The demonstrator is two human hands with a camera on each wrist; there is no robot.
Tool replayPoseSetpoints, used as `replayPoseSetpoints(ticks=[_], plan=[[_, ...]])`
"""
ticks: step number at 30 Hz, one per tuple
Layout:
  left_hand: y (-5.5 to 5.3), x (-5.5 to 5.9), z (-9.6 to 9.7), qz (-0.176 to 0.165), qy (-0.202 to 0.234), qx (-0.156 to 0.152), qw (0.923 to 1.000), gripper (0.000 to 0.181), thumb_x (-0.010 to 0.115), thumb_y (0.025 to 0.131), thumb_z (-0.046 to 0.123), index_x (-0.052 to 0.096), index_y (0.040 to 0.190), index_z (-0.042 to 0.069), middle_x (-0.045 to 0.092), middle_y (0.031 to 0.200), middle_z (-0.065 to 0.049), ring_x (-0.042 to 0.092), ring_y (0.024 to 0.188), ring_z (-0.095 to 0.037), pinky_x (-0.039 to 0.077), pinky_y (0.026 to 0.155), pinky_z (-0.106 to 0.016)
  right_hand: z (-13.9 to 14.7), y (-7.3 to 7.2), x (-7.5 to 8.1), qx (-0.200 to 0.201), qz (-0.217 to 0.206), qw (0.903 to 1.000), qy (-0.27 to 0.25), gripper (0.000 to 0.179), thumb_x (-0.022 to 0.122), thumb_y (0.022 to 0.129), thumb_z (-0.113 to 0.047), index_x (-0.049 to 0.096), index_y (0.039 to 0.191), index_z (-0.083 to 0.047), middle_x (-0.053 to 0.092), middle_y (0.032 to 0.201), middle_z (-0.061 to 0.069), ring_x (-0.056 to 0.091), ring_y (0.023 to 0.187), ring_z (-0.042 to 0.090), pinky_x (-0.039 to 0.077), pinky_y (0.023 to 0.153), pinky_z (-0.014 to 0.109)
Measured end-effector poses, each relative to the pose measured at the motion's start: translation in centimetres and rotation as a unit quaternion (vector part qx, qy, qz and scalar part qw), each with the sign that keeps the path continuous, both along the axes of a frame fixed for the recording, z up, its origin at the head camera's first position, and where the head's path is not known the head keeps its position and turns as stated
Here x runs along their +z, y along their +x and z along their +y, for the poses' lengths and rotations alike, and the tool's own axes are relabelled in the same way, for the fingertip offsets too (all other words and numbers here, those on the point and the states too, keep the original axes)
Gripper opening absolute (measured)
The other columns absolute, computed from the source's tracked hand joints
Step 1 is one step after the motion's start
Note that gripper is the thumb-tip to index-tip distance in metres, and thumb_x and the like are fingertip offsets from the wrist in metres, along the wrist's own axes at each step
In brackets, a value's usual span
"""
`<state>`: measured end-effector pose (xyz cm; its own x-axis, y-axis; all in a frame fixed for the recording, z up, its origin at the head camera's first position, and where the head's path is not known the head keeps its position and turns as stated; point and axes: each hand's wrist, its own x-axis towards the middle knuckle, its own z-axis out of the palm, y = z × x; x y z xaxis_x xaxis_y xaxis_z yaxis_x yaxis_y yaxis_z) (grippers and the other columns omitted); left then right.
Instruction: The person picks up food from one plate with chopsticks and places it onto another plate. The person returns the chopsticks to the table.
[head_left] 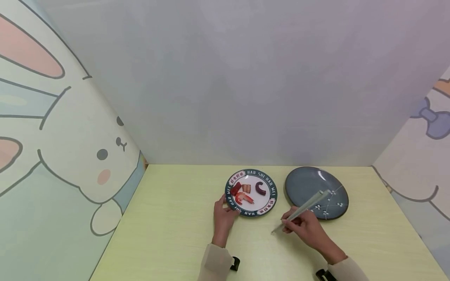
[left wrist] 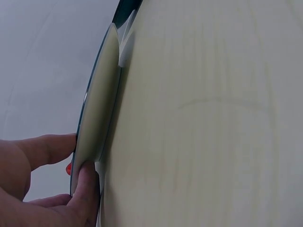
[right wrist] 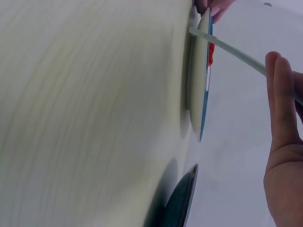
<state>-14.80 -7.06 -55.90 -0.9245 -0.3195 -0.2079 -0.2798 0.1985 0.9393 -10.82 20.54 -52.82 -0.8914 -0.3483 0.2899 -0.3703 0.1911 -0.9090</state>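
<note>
My left hand [head_left: 223, 220] pinches the near-left rim of a round white plate [head_left: 261, 201] with a dark green lettered border. The left wrist view shows the thumb and fingers on either side of that edge. On the plate lie a shrimp [head_left: 245, 198], a dark red piece [head_left: 236, 189], a small brown-striped block [head_left: 246, 188] and a dark purple curled piece [head_left: 260, 188]. My right hand [head_left: 306, 229] holds pale green chopsticks [head_left: 306, 206]. Their tips point down and left over the table, just in front of the plate.
A dark blue-grey oval plate [head_left: 305, 186] with white blossoms lies to the right, partly behind the chopsticks. The light yellow table [head_left: 168, 230] meets a grey wall [head_left: 225, 97] at the back. Walls with rabbit drawings stand left and right.
</note>
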Motion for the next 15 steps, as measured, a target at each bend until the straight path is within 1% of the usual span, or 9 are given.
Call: replayPoseSetpoints(ticks=[4,7,12,14,15], plan=[[0.02,0.01,0.04,0.000,-0.002,0.001,1.0000,0.084,0.079,0.079,-0.010,0.047,0.156,-0.001,0.053,0.132,-0.017,0.062,0.093,-0.022,0.056,0.072,-0.030,-0.11,0.05,0.03,-0.003,0.005,1.0000,0.002,0.011,0.070,0.095,0.008,0.072,0.099,-0.002,0.073,0.086,0.013,0.074,0.073,0.010,0.062,0.060,0.032],[0.07,0.06,0.06,0.001,-0.002,0.003,1.0000,0.084,0.079,0.079,-0.010,0.047,0.156,-0.001,0.053,0.131,-0.017,0.062,0.092,-0.022,0.055,0.071,-0.030,-0.24,0.19,0.21,-0.006,-0.003,1.0000,0.004,0.011,0.070,0.095,0.008,0.072,0.098,-0.002,0.072,0.087,0.012,0.074,0.074,0.010,0.062,0.061,0.031],[0.06,-0.04,0.07,0.002,-0.002,0.006,1.0000,0.084,0.079,0.078,-0.011,0.048,0.156,-0.001,0.053,0.131,-0.016,0.062,0.092,-0.022,0.056,0.071,-0.030,-0.36,0.27,0.55,-0.014,0.027,0.9985,0.046,0.012,0.074,0.094,0.003,0.077,0.093,-0.009,0.071,0.085,0.000,0.070,0.072,0.005,0.058,0.060,0.027],[0.05,-0.08,0.09,0.001,-0.003,0.006,1.0000,0.084,0.080,0.078,-0.010,0.048,0.156,-0.001,0.053,0.131,-0.016,0.063,0.092,-0.022,0.057,0.071,-0.030,-0.37,0.22,0.61,-0.011,0.033,0.9980,0.053,0.014,0.072,0.096,0.002,0.078,0.093,-0.011,0.071,0.085,-0.002,0.070,0.072,0.005,0.059,0.060,0.026],[0.04,-0.05,0.09,0.000,-0.002,0.006,1.0000,0.084,0.080,0.078,-0.010,0.048,0.156,0.000,0.053,0.131,-0.016,0.063,0.093,-0.022,0.057,0.071,-0.030,-0.37,0.21,0.61,-0.006,0.029,0.9985,0.046,0.015,0.070,0.097,0.003,0.078,0.094,-0.010,0.071,0.085,0.000,0.071,0.073,0.005,0.061,0.062,0.027]])
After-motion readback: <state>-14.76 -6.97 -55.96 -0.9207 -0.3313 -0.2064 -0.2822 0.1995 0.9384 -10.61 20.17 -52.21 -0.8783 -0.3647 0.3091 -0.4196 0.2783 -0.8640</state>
